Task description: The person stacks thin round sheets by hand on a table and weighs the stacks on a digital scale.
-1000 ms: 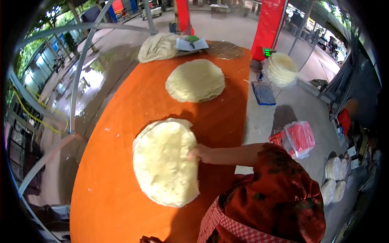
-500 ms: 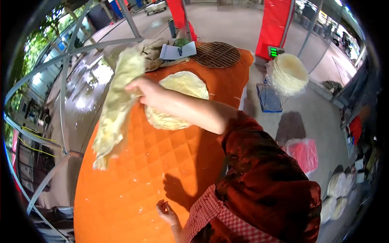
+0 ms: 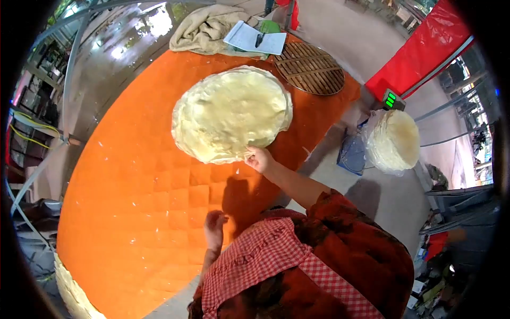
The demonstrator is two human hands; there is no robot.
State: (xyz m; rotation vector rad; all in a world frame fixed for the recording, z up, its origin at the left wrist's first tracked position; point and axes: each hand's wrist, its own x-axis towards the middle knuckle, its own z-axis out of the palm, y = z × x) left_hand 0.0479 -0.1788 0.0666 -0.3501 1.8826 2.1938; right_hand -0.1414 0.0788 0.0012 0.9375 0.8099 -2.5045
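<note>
A pale, thin round flatbread [image 3: 234,111] lies spread on the orange quilted cloth, on top of what looks like other layers at its edge. My right hand [image 3: 258,159] pinches its near rim between thumb and fingers. Its surface is slightly wavy. Lower down, my left hand [image 3: 215,229] hovers close to my checked apron [image 3: 265,244]; its fingers are loosely curled and I see nothing in them.
Beyond the flatbread are a burlap sack [image 3: 204,32], an open notebook [image 3: 255,39] with a pen, and a round slatted rack [image 3: 311,68]. To the right, a bagged flatbread stack [image 3: 396,141] sits on a scale with a lit green display [image 3: 390,99]. Another pale stack [image 3: 71,290] shows lower left.
The flatbread that my right hand held hanging in the air at left now lies flat on the pile. My right hand has come back to its near rim. The view has shifted.
</note>
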